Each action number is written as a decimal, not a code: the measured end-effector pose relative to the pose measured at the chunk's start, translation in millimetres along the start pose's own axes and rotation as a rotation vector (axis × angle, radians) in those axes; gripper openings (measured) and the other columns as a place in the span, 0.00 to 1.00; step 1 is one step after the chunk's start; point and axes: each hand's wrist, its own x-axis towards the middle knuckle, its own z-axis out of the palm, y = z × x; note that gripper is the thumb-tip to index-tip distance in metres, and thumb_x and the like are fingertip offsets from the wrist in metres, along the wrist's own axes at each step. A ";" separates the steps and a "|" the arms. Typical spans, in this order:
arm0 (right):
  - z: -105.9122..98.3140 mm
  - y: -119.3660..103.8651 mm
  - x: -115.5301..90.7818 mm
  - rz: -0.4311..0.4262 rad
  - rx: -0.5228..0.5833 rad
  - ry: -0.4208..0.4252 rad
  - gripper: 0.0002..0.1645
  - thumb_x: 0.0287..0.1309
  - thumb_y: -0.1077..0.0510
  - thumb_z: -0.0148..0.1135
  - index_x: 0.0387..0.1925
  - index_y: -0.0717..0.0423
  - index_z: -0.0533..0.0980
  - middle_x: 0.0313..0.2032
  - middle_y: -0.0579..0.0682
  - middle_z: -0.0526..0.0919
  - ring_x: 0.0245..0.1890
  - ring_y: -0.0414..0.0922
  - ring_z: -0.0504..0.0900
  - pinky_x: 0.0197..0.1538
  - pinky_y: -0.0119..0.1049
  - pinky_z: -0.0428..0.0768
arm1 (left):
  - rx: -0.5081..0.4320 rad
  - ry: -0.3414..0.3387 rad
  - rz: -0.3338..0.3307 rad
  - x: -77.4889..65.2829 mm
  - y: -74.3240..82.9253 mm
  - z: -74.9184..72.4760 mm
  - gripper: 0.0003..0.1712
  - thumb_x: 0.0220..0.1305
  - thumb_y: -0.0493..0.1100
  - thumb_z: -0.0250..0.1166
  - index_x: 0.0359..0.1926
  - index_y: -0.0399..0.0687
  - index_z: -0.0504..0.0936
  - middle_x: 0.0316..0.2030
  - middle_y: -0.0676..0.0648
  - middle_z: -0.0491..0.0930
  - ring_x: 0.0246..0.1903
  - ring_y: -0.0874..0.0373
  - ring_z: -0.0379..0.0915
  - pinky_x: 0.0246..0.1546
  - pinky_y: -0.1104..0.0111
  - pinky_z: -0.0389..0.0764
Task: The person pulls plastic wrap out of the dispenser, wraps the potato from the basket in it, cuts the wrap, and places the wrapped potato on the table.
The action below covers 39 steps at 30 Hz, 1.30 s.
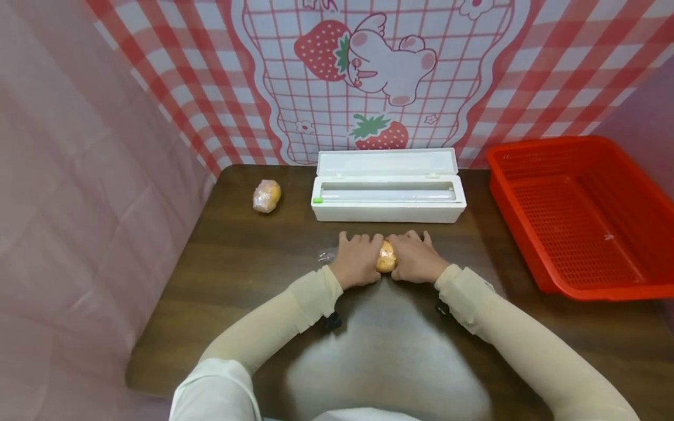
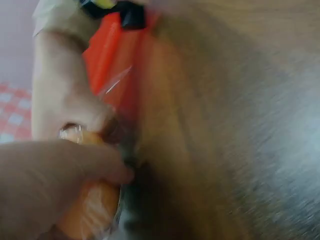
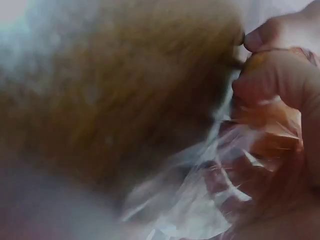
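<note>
An orange-yellow round fruit (image 1: 387, 257) sits low over the middle of the table, between both hands. Clear cling film (image 3: 200, 205) wraps it, and loose film trails from it in the right wrist view. From the left, my left hand (image 1: 359, 260) grips the fruit, its thumb lying across the front in the left wrist view. My right hand (image 1: 418, 258) holds the opposite side, thumb and fingers curled around it in the right wrist view. A bit of film (image 1: 327, 255) shows beside the left hand. Most of the fruit is hidden by the hands.
Behind the hands stands a white cling film dispenser box (image 1: 388, 213), lid raised, with a roll inside. A second film-wrapped yellowish fruit (image 1: 267, 196) lies at the back left. A red plastic basket (image 1: 518, 225) stands on the right. A checked cloth (image 1: 200, 76) hangs behind the table.
</note>
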 end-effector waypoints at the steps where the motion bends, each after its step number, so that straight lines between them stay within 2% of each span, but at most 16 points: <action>1: -0.8 0.9 -0.7 -0.004 0.014 0.006 0.41 0.43 0.60 0.78 0.61 0.57 0.73 0.51 0.53 0.81 0.58 0.61 0.69 0.65 0.77 0.42 | -0.037 -0.006 -0.001 0.3 -1.4 -0.6 0.40 0.50 0.59 0.76 0.59 0.49 0.70 0.42 0.48 0.82 0.40 0.52 0.79 0.50 0.47 0.69; 5: -6.5 2.1 -5.2 -0.033 0.037 0.037 0.42 0.39 0.62 0.78 0.61 0.56 0.74 0.48 0.50 0.82 0.55 0.60 0.73 0.65 0.77 0.43 | -0.242 -0.068 0.007 1.1 -7.5 -8.5 0.42 0.50 0.55 0.75 0.61 0.46 0.68 0.36 0.52 0.80 0.32 0.58 0.77 0.39 0.58 0.71; 7: -11.6 1.7 -7.5 -0.061 0.041 0.062 0.41 0.37 0.62 0.78 0.58 0.56 0.75 0.46 0.48 0.82 0.52 0.58 0.75 0.64 0.76 0.50 | -0.386 -0.088 0.014 0.7 -9.1 -13.0 0.43 0.50 0.54 0.76 0.62 0.44 0.67 0.35 0.51 0.78 0.31 0.58 0.76 0.35 0.61 0.74; 10: -21.3 1.5 -10.2 -0.154 0.092 0.119 0.35 0.33 0.65 0.77 0.50 0.57 0.76 0.41 0.49 0.81 0.45 0.54 0.77 0.58 0.64 0.68 | -0.635 -0.086 0.022 -1.0 -9.2 -16.8 0.44 0.49 0.50 0.78 0.63 0.42 0.66 0.38 0.50 0.78 0.33 0.58 0.76 0.32 0.66 0.77; 13: -34.6 -1.7 -15.2 -0.247 0.153 0.151 0.31 0.29 0.70 0.73 0.44 0.60 0.76 0.38 0.51 0.78 0.40 0.50 0.75 0.44 0.49 0.76 | -0.843 -0.062 0.021 -3.1 -7.1 -17.7 0.44 0.48 0.48 0.79 0.62 0.41 0.67 0.43 0.49 0.77 0.36 0.59 0.76 0.34 0.70 0.78; 14: -39.9 -3.5 -17.5 -0.264 0.187 0.145 0.33 0.29 0.72 0.71 0.46 0.62 0.75 0.41 0.54 0.77 0.41 0.50 0.75 0.42 0.47 0.76 | -0.908 -0.054 0.023 -3.7 -6.0 -17.5 0.43 0.49 0.47 0.79 0.62 0.40 0.67 0.44 0.48 0.76 0.38 0.59 0.76 0.36 0.70 0.79; 16: -51.0 -8.4 -23.3 -0.277 0.249 0.122 0.39 0.29 0.75 0.67 0.53 0.65 0.72 0.47 0.58 0.75 0.45 0.51 0.74 0.46 0.46 0.76 | -1.043 -0.039 0.024 -5.1 -2.8 -18.4 0.42 0.51 0.45 0.79 0.62 0.38 0.67 0.48 0.46 0.75 0.41 0.58 0.76 0.39 0.70 0.79; 18: -61.3 -14.2 -28.3 -0.279 0.308 0.098 0.44 0.34 0.77 0.65 0.61 0.66 0.67 0.54 0.62 0.73 0.49 0.53 0.74 0.50 0.48 0.77 | -1.184 -0.023 0.029 -6.3 0.7 -19.7 0.39 0.53 0.42 0.78 0.62 0.36 0.67 0.49 0.45 0.75 0.42 0.57 0.75 0.41 0.68 0.80; 20: -69.9 -19.9 -32.5 -0.297 0.386 0.084 0.49 0.40 0.77 0.64 0.68 0.64 0.60 0.62 0.63 0.69 0.55 0.54 0.73 0.57 0.51 0.76 | -1.365 -0.019 0.056 -8.4 5.7 -22.1 0.37 0.56 0.37 0.75 0.62 0.35 0.67 0.50 0.42 0.75 0.43 0.56 0.76 0.46 0.63 0.81; 24: -77.3 -29.3 -38.1 -0.359 0.505 0.109 0.48 0.47 0.75 0.64 0.71 0.60 0.58 0.66 0.59 0.67 0.58 0.53 0.72 0.60 0.52 0.75 | -1.713 -0.032 0.113 -16.2 18.2 -25.6 0.30 0.62 0.34 0.65 0.63 0.33 0.66 0.47 0.43 0.76 0.40 0.57 0.79 0.50 0.57 0.81; 28: -72.6 -34.5 -39.5 -0.412 0.576 0.211 0.44 0.48 0.72 0.53 0.71 0.56 0.61 0.66 0.55 0.66 0.57 0.50 0.70 0.59 0.50 0.72 | -2.028 -0.069 0.130 -25.1 33.5 -27.3 0.21 0.70 0.37 0.54 0.62 0.37 0.66 0.44 0.46 0.78 0.39 0.57 0.80 0.50 0.63 0.81; 31: -65.5 -37.0 -36.6 -0.450 0.549 0.351 0.40 0.50 0.68 0.46 0.69 0.59 0.64 0.68 0.56 0.65 0.62 0.52 0.68 0.63 0.54 0.68 | -2.208 -0.111 0.134 -27.1 44.7 -28.9 0.17 0.76 0.43 0.47 0.61 0.45 0.65 0.45 0.49 0.78 0.41 0.58 0.80 0.51 0.63 0.80; 33: -60.5 -38.6 -32.9 -0.457 0.471 0.460 0.33 0.58 0.65 0.44 0.68 0.63 0.66 0.69 0.59 0.64 0.67 0.55 0.66 0.67 0.57 0.64 | -2.278 -0.130 0.120 -25.2 50.7 -30.0 0.17 0.79 0.50 0.44 0.62 0.50 0.64 0.46 0.51 0.78 0.42 0.60 0.78 0.51 0.63 0.79; 34: -58.5 -39.7 -30.8 -0.452 0.424 0.507 0.30 0.63 0.63 0.43 0.66 0.65 0.67 0.69 0.61 0.64 0.68 0.56 0.64 0.69 0.57 0.62 | -2.305 -0.130 0.092 -24.0 53.0 -30.6 0.18 0.79 0.53 0.42 0.61 0.53 0.65 0.45 0.52 0.78 0.42 0.60 0.78 0.50 0.63 0.79; 36: -53.7 -41.9 -27.0 -0.437 0.312 0.575 0.28 0.71 0.56 0.41 0.64 0.69 0.68 0.68 0.65 0.64 0.71 0.59 0.62 0.71 0.58 0.59 | -2.351 -0.100 0.033 -20.6 55.9 -31.2 0.19 0.78 0.59 0.42 0.59 0.56 0.66 0.45 0.55 0.77 0.42 0.63 0.76 0.48 0.66 0.78; 39: -45.7 -45.7 -24.5 -0.417 0.173 0.607 0.36 0.75 0.44 0.36 0.64 0.72 0.67 0.69 0.69 0.64 0.74 0.62 0.55 0.74 0.57 0.53 | -2.386 -0.010 -0.051 -15.5 56.1 -30.9 0.22 0.76 0.62 0.45 0.59 0.57 0.68 0.44 0.58 0.79 0.42 0.66 0.76 0.45 0.72 0.77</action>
